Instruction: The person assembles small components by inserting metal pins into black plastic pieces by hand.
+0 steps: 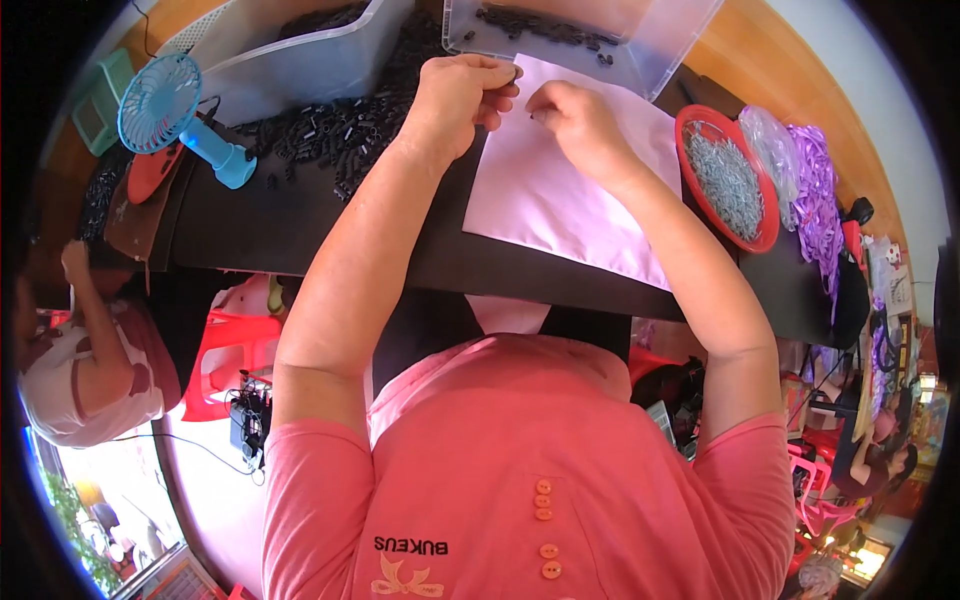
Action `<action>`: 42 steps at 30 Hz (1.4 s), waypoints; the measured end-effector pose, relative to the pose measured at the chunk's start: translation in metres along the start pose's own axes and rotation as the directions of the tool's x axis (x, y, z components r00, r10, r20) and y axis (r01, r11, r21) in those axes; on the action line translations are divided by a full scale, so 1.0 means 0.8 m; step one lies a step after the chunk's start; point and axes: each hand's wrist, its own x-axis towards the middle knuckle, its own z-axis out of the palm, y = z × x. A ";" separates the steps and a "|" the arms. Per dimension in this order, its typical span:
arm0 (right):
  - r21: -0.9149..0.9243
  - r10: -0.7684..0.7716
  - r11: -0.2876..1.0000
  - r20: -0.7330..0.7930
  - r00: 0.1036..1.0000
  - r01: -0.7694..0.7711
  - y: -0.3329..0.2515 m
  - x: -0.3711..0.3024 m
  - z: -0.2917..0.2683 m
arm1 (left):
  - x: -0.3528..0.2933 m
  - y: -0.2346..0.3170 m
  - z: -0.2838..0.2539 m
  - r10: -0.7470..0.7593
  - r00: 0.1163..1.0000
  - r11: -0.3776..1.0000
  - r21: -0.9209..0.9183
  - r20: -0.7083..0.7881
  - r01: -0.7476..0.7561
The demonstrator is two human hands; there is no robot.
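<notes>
My left hand (455, 100) is closed over the far edge of a pale pink sheet (570, 200), with a small dark piece (518, 73) pinched at its fingertips. Just to its right, my right hand (585, 125) is held in a pinch above the same sheet. Whatever those fingers grip is too small to make out. A gap separates the two hands. Left of them, a heap of small black tubular parts (325, 140) spreads over the dark table (350, 240).
A clear bin (680, 50) with some black parts stands beyond the sheet; another plastic bin (300, 70) is at far left. A blue fan (165, 105) stands left. At right are a red basket (685, 125) of silvery pieces and purple straps (820, 190). A person (110, 370) is at left.
</notes>
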 end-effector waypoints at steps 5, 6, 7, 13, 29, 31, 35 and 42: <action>0.602 0.425 0.674 0.157 0.891 -0.427 -0.028 0.001 -0.047 | -0.009 -0.007 0.010 -0.032 0.995 0.998 0.059 0.094 0.027; 0.615 0.426 0.669 0.145 0.893 -0.418 -0.032 0.000 -0.053 | -0.012 -0.009 0.012 -0.037 0.991 0.997 0.071 0.125 0.028; 0.615 0.430 0.669 0.137 0.892 -0.417 -0.034 -0.002 -0.056 | -0.013 -0.011 0.016 -0.039 0.990 0.997 0.075 0.136 0.029; 0.659 0.458 0.655 0.044 0.888 -0.370 -0.040 -0.009 -0.058 | -0.022 -0.013 0.032 -0.052 0.979 0.999 0.026 0.195 0.048; 0.434 0.208 0.893 -0.163 0.965 -0.119 -0.034 -0.014 -0.046 | -0.025 -0.011 0.035 -0.016 0.982 1.000 -0.002 0.190 0.017; 0.405 0.129 0.914 -0.225 0.966 -0.027 -0.033 -0.014 -0.045 | -0.024 -0.011 0.034 -0.013 0.982 1.000 0.017 0.188 0.010; 0.255 -0.013 0.964 -0.244 0.970 0.077 -0.040 -0.013 -0.052 | -0.026 -0.010 0.034 -0.003 0.984 0.998 0.062 0.178 -0.008; 0.189 -0.082 0.975 -0.201 0.976 0.120 -0.036 -0.014 -0.057 | -0.030 -0.010 0.039 0.002 0.987 0.995 0.096 0.159 -0.018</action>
